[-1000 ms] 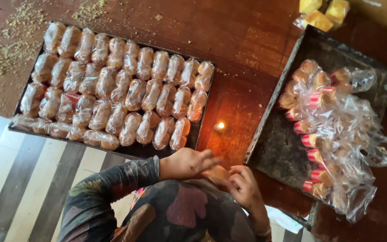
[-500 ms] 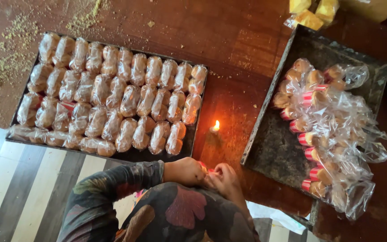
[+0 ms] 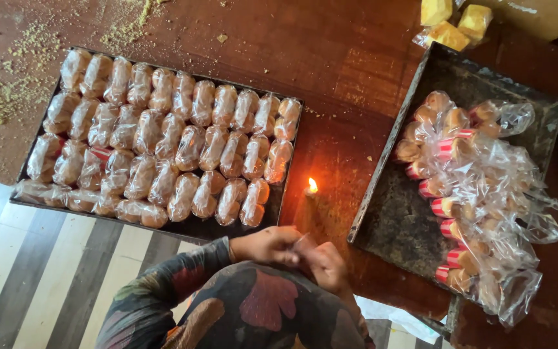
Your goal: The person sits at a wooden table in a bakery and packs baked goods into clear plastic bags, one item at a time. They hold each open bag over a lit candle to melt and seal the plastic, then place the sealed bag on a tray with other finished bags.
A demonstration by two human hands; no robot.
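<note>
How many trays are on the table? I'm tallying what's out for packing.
2: a dark tray of wrapped buns at left, another tray with open bags at right.

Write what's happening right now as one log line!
left hand: pinching clear wrapper | right hand: gripping same wrapper | lit candle: just beyond hands | left tray: rows of wrapped cakes | right tray: loosely bagged cakes

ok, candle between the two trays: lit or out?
Lit. The candle shows a bright flame at its top and casts a warm glow on the wooden table around it.
</note>
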